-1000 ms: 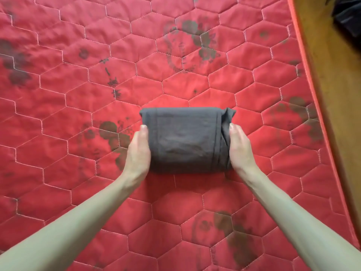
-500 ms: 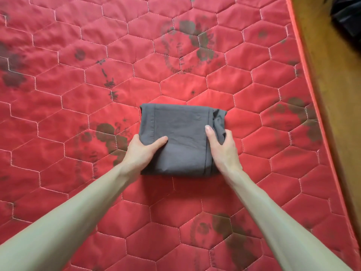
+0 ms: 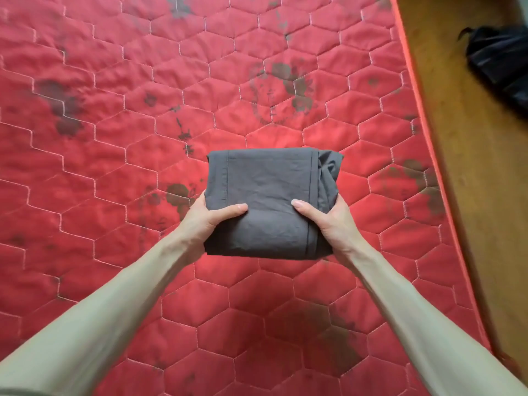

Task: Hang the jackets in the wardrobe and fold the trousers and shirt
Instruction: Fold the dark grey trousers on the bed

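Left hand [image 3: 206, 221] and right hand [image 3: 328, 221] grip the folded grey garment [image 3: 271, 195] by its sides, thumbs pressed on top, fingers curled beneath, keeping the folds together above the red mattress [image 3: 114, 138].

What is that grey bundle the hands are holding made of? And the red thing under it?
The grey bundle looks like thin woven cloth, matte, perhaps cotton: it creases softly and shows stitched seams. The red mattress looks like padded, slightly shiny fabric, quilted in puffy hexagons by pale stitching, with dark printed patches. The exact fibres can't be told.
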Available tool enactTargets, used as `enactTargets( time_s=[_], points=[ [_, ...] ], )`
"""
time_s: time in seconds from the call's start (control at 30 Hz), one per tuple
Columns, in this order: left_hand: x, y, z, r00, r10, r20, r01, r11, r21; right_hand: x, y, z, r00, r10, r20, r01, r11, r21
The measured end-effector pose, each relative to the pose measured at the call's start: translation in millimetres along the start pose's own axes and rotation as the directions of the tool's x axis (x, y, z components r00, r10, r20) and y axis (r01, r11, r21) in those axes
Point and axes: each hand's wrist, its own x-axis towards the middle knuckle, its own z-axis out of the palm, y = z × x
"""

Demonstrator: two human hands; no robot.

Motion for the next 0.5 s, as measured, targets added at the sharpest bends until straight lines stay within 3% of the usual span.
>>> enactTargets(
  time_s=[0.17, 0.37, 0.5],
  points=[
    [-80.5, 94.1, 4.1, 0.996, 0.063, 0.070, -0.059, 0.997, -0.057, -60.1, -105.5, 2.2, 0.997, -0.070, 0.013, 0.069, 0.997, 0.043],
    [-197.4, 182.2, 25.1, 0.966, 0.252, -0.056, -0.257, 0.959, -0.115, -137.1, -240.4, 8.4, 0.985, -0.171, -0.034, 0.173, 0.982, 0.078],
    [-280.7, 215.0, 42.3, 0.935, 0.325, -0.142, -0.348, 0.919, -0.186, -188.7, -316.3, 8.6, 0.985, -0.172, 0.020, 0.169, 0.980, 0.102]
  ],
)
